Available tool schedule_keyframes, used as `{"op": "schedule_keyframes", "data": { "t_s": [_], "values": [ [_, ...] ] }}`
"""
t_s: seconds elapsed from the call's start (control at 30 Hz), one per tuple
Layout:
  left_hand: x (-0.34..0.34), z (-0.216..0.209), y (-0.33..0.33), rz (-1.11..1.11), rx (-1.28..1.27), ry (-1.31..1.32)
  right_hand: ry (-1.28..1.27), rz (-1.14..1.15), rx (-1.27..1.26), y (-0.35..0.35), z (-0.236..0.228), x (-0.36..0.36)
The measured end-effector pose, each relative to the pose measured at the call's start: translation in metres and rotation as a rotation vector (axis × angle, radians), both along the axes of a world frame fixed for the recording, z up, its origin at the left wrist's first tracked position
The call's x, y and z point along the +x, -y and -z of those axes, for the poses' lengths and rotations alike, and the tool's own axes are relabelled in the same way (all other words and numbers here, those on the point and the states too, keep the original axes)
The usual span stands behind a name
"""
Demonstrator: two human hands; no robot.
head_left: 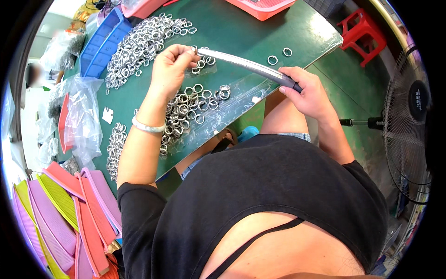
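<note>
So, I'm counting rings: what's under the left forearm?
Metal rings lie on the green table on both sides of the left forearm; whatever is directly beneath it is covered.

White lettering [420, 99] on black fan hub [416, 88]; marks on metal stick [248, 64] unreadable

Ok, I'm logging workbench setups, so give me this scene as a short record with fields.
Left hand: apparently pinching a metal ring at the narrow tip of a tapered stick
Right hand: gripping the stick's dark end
Table: green, bearing piles of loose rings
Far left: blue bin
Far right: red stool, black fan
</note>
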State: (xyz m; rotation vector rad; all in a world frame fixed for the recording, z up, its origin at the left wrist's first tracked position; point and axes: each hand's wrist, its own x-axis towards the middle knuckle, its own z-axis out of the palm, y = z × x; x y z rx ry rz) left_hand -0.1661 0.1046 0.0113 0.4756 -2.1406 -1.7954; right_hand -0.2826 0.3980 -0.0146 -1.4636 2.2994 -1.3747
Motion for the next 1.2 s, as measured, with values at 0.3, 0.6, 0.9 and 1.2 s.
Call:
{"op": "schedule_keyframes", "data": {
  "t_s": [0.3, 0.6, 0.9, 1.2],
  "values": [
    [-0.004, -0.003, -0.028, 0.075, 0.133, -0.037, -0.04, 0.002, -0.006, 0.008, -0.002, 0.007],
    [0.004, -0.001, -0.037, 0.2, 0.432, -0.061, -0.024, -0.018, -0.079, 0.01, -0.005, 0.008],
    [0.011, 0.006, -0.045, 0.274, 0.367, -0.1, -0.095, -0.014, -0.057, 0.012, -0.01, 0.012],
    [0.013, 0.007, -0.051, 0.218, 0.372, -0.11, -0.107, -0.017, -0.061, 0.012, -0.008, 0.013]
  ]
}}
